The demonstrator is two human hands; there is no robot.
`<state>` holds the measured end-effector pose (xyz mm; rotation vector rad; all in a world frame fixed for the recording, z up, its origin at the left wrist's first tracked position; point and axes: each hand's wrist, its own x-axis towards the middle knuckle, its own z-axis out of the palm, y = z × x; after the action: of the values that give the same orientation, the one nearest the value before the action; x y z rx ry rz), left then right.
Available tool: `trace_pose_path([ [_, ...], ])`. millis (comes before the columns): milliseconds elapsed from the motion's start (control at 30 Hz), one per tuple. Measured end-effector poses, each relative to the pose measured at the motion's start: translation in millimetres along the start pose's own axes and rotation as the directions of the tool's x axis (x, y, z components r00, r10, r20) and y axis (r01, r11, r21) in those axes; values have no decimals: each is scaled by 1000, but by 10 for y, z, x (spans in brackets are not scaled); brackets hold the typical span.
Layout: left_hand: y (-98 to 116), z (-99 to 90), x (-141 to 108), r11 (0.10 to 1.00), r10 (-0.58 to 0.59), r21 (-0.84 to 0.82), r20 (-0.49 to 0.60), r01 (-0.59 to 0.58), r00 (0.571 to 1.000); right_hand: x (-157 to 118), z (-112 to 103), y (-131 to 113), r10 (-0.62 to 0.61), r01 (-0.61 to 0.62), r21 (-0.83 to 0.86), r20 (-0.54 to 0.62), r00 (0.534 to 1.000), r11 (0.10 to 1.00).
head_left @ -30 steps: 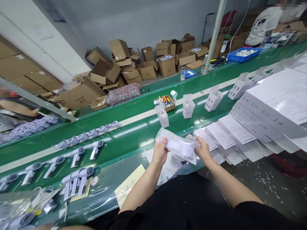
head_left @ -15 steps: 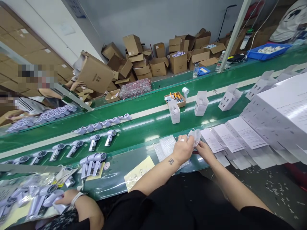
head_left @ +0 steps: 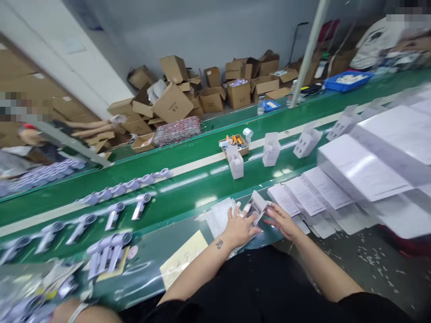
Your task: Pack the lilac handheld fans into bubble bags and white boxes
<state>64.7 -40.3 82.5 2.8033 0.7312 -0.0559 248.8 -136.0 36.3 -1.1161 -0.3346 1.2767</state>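
One open white box (head_left: 259, 201) sits on the bench (head_left: 148, 255) between left hand (head_left: 239, 228), fingers spread, and right hand (head_left: 282, 220), loosely open; contact unclear. Step, judged: working at box's mouth. Next move calls for steadying its walls.

nothing readable tbh, blurry scrawl on yellow paper (head_left: 183, 259), tiny print on white boxes (head_left: 329, 187), smudgy marks on a carton (head_left: 173, 106)
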Motion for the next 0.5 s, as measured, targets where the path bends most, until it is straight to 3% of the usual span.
trace_pose_path([
  [100, -22, 95, 154, 999, 28, -18, 84, -27, 996, -303, -243, -390, -194, 227, 303, -137, 971, 926],
  [167, 7, 159, 263, 1000, -15, 5, 78, 15, 997, -475, -337, -656, -331, 384, 404, -196, 923, 830],
  [233, 39, 204, 343, 999, -27, 28, 32, 26, 999, -561, -357, -825, -388, 441, 451, -210, 897, 776],
  [300, 49, 210, 402, 999, -26, 20, -19, 26, 999, -561, -330, -862, -376, 414, 492, -178, 909, 766],
  [400, 26, 134, 503, 990, -135, -52, -89, 130, 987, -494, -305, -719, -299, 324, 569, -140, 944, 756],
  [500, 18, 13, 628, 981, -182, -95, -118, 172, 976, -450, -382, -479, -101, 199, 647, -185, 977, 736],
])
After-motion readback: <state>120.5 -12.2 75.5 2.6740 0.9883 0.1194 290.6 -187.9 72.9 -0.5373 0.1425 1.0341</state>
